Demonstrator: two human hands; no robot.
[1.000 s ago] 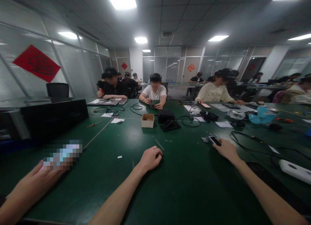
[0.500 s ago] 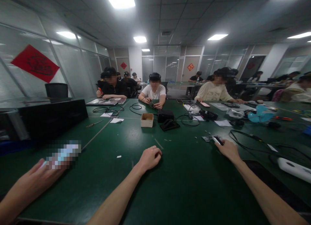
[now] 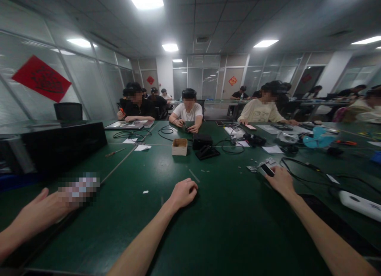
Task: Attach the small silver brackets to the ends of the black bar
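Observation:
My left hand [image 3: 184,193] rests on the green table [image 3: 220,228] with its fingers curled in. Nothing shows in it, and a ring is on one finger. Farther right, my right hand [image 3: 281,181] grips a small flat device [image 3: 267,169] with a dark face and a pale edge, held tilted just above the tabletop. Small silvery pieces [image 3: 251,169] lie beside the device, and others sit behind my fingers. Another person's hand [image 3: 44,206] reaches in at the far left, holding something blurred out by pixels.
An open cardboard box [image 3: 179,147] stands ahead, beside a black case [image 3: 202,141]. Black cables [image 3: 309,168], a white elongated device [image 3: 361,204] and a dark flat panel [image 3: 330,220] lie to the right. A black monitor [image 3: 62,149] stands left. Several people sit across the table.
The small device in my right hand has tilted, showing more of its dark face. My left hand stays put. At the far left, the other person's hand has turned, its thumb now sticking up.

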